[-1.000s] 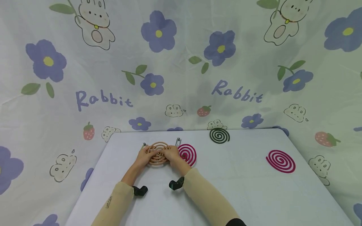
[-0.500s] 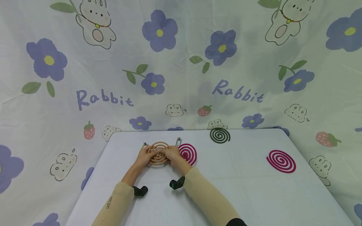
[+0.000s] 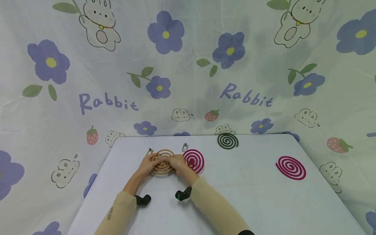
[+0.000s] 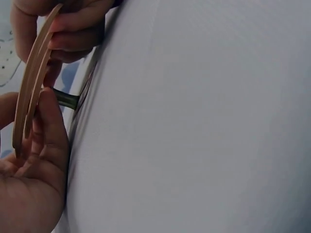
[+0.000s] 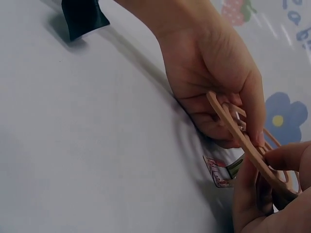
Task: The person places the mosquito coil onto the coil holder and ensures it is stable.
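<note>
Both hands hold a tan mosquito coil [image 3: 163,167] between them, at the left of the table in the head view. My left hand [image 3: 148,165] pinches its left side, with the thumb on top. On the other side, my right hand [image 3: 178,163] grips it with thumb and fingers. In the left wrist view the coil [image 4: 30,92] shows edge-on, and a short green post [image 4: 67,100] stands below it. A small printed base [image 5: 217,172] appears under the coil in the right wrist view. Fingers cover parts of the coil's rings.
Just right of my right hand is a pink coil [image 3: 196,160], partly behind the hand. A dark green coil [image 3: 227,141] lies at the table's back edge, another pink coil [image 3: 291,167] at the right. Small pale upright pieces [image 3: 185,147] stand behind the near coils.
Both hands and the tan coil have shifted slightly left and nearer to the person, mostly in the last half second. The other coils stay put; the grip is unchanged.
</note>
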`<state>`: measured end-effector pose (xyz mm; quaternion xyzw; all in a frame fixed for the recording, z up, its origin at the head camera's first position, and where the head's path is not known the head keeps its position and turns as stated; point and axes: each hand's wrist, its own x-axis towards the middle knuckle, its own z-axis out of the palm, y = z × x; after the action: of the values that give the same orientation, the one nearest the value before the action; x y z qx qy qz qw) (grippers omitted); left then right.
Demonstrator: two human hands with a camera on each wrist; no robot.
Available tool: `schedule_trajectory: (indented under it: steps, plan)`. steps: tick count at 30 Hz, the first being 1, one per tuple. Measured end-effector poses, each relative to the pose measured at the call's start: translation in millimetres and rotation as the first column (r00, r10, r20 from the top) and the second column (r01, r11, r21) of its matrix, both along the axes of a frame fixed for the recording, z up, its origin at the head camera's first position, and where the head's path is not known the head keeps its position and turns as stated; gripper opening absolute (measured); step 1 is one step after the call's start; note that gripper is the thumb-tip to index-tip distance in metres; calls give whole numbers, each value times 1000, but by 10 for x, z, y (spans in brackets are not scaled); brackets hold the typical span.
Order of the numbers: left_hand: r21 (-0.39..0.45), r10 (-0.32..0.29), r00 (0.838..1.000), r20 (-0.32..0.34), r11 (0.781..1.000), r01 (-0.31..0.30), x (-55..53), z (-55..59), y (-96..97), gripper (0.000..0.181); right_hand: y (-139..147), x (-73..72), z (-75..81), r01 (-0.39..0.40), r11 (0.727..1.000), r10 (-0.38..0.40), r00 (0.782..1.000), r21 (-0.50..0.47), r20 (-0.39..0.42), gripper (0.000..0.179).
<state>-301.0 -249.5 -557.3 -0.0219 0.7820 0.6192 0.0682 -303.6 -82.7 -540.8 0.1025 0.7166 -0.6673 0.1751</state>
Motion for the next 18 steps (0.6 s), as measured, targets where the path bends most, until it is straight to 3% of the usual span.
schedule_trajectory:
  steps: [10, 18]
  plan:
    - [107, -8, 999, 31, 994, 5, 70, -17, -23, 58, -19, 130, -21, -20, 992, 16, 999, -121, -31, 18]
    - [117, -31, 999, 18, 993, 29, 131, 15, -7, 54, -34, 202, -58, 7, 997, -12, 998, -80, -61, 17]
